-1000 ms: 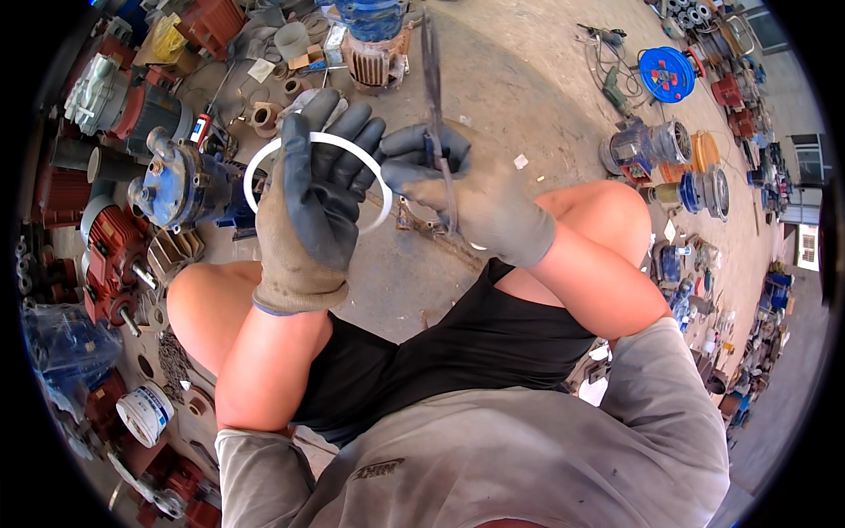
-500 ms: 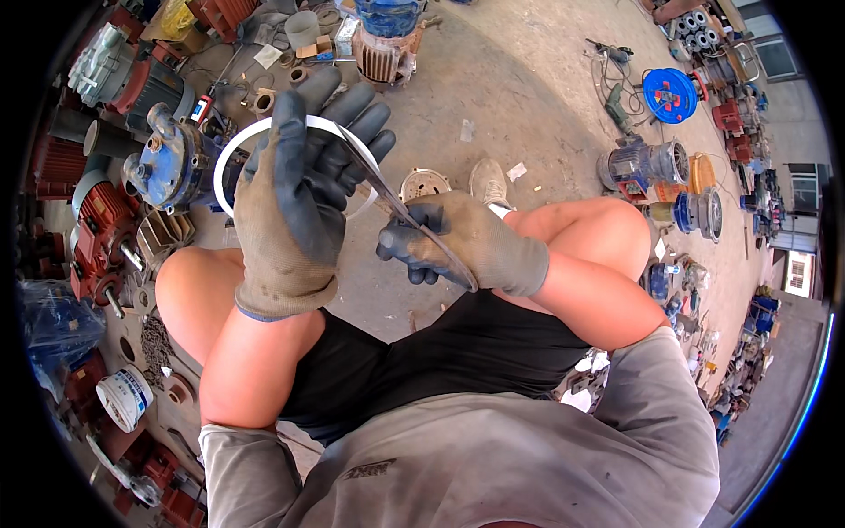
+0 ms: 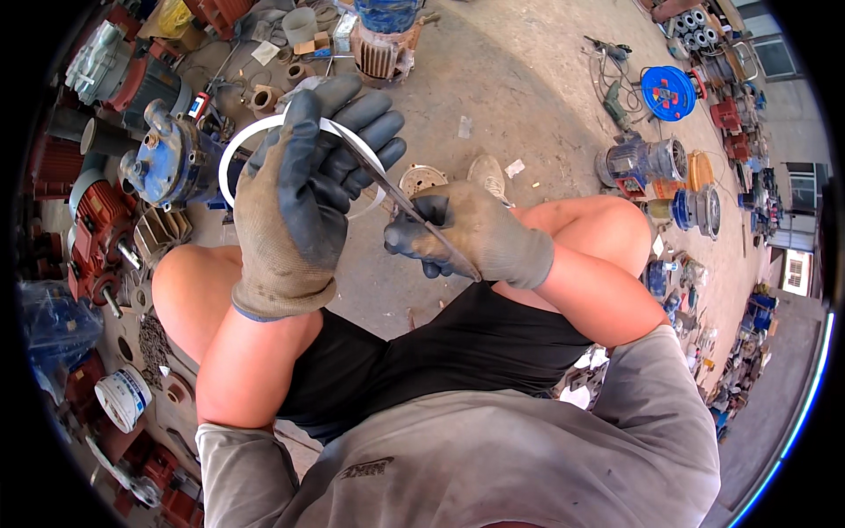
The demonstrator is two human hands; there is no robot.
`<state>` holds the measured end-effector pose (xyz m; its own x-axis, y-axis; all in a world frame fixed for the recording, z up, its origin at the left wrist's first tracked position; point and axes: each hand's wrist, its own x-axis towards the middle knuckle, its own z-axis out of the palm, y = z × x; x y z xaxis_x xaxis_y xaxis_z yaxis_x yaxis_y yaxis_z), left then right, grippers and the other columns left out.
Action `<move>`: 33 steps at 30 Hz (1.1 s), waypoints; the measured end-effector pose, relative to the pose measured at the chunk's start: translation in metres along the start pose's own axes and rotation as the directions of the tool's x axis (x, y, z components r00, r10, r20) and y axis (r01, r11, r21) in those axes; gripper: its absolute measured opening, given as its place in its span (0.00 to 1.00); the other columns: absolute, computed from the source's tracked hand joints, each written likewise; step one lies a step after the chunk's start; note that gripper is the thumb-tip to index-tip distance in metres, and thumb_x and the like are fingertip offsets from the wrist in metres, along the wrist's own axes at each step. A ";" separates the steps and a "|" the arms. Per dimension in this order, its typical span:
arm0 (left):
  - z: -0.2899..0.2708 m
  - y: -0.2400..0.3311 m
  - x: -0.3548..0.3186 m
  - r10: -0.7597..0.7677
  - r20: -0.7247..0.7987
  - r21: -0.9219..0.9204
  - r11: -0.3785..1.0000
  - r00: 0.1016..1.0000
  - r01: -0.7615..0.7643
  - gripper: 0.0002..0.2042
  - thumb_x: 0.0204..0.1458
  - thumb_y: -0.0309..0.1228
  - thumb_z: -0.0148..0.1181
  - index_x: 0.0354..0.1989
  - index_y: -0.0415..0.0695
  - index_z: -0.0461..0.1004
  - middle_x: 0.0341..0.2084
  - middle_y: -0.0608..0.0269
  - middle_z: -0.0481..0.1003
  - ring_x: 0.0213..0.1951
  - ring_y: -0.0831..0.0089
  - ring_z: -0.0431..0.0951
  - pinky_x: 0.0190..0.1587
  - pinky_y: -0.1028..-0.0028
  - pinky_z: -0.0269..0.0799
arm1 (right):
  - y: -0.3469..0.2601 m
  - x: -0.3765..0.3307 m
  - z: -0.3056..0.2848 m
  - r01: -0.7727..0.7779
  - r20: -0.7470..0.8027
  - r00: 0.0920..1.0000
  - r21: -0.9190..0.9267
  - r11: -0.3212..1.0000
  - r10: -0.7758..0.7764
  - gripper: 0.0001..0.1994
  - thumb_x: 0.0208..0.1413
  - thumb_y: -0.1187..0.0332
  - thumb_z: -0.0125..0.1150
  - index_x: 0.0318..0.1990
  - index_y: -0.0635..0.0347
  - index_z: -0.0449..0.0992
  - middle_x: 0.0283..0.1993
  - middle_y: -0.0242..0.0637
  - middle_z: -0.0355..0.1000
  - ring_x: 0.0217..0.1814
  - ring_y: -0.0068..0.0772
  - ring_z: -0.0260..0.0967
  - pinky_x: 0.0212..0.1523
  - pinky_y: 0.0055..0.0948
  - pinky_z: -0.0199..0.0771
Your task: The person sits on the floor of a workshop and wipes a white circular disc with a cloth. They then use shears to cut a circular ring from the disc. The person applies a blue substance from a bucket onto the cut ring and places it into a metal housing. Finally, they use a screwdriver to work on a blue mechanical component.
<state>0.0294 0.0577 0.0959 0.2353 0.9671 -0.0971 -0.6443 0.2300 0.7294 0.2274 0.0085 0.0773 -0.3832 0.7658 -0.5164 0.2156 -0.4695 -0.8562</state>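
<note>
My left hand [image 3: 295, 207], in a grey glove with dark coated fingers, holds a thin white ring [image 3: 227, 167] between thumb and palm. Its other fingers stretch out behind the ring. My right hand [image 3: 484, 231], gloved alike, is wrapped round a long, narrow, dark metal blade [image 3: 374, 169]. The blade slants up and left, its tip against or just over the ring's upper right edge beside my left fingers. Whether it touches the ring I cannot tell. Part of the ring is hidden by my left glove.
Close by on the left stand a blue pump housing [image 3: 172, 163], a red motor [image 3: 101, 224] and a white bucket [image 3: 123, 396]. A round perforated metal part [image 3: 424, 179] lies between my feet. To the right are a blue cable reel [image 3: 669, 93] and a blue motor [image 3: 638, 167].
Both hands have shifted slightly to the right. My right hand and the lower end of the blade are a little higher. The grip on ring and blade stays the same.
</note>
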 end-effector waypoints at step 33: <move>-0.016 0.017 0.015 -0.057 0.058 0.077 0.996 0.997 0.053 0.30 0.75 0.44 0.46 0.69 0.25 0.63 0.64 0.34 0.72 0.64 0.46 0.77 0.68 0.51 0.74 | -0.007 0.000 -0.002 0.008 -0.033 0.999 -0.093 0.996 -0.012 0.23 0.59 0.51 0.76 0.38 0.67 0.83 0.25 0.31 0.75 0.23 0.19 0.70 0.24 0.22 0.71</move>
<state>0.0104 0.0783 0.0954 0.3135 0.9444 -0.0994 -0.5728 0.2715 0.7734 0.2275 0.0123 0.0832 -0.3558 0.7853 -0.5067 0.2945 -0.4203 -0.8582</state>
